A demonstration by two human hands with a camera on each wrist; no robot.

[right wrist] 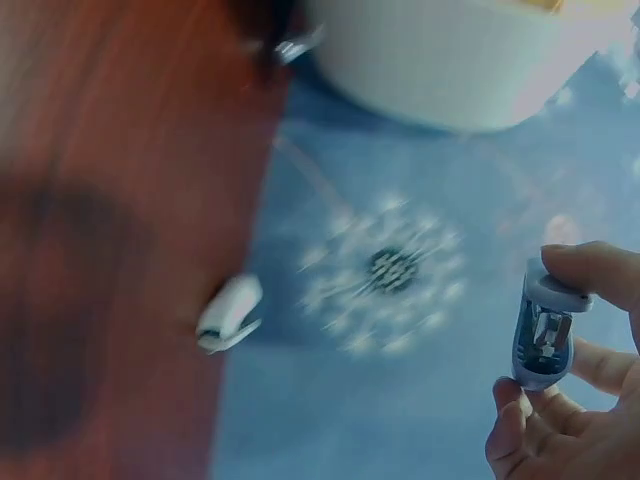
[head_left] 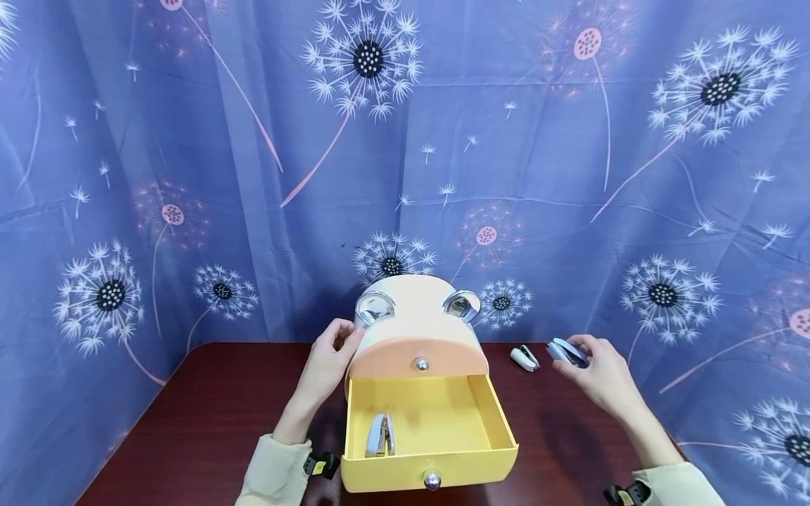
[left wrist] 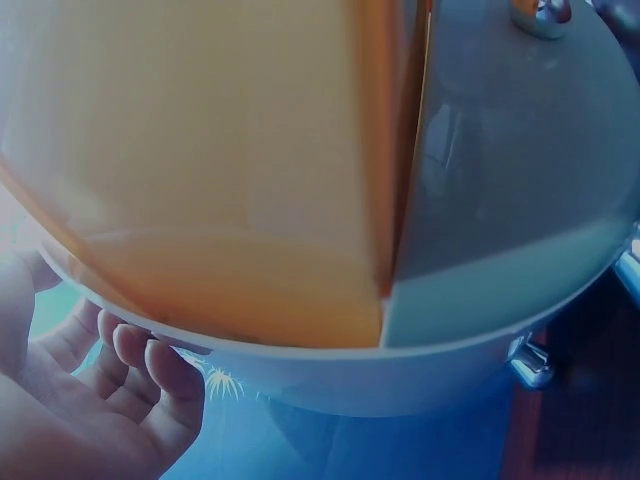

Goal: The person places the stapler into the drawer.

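A white drawer box (head_left: 405,302) with a peach upper drawer (head_left: 411,357) stands on the table; its yellow lower drawer (head_left: 465,464) is pulled out. My left hand (head_left: 330,362) rests against the box's left side, its bent fingers (left wrist: 170,370) beside the wall in the left wrist view. Inside the yellow drawer, near its front left, lies a small stapler (head_left: 375,436). Off to the right, my right hand (head_left: 604,372) pinches a light blue-grey stapler (head_left: 566,353) between thumb and fingers, raised above the table. A white stapler (head_left: 524,358) lies on the table just left of it.
Two shiny round ear-like pieces, left (head_left: 375,307) and right (head_left: 463,306), stick up from the box. Round silver knobs (head_left: 432,480) front both drawers. Behind the dark red table (head_left: 240,422) hangs a blue curtain (head_left: 253,176) with a dandelion print.
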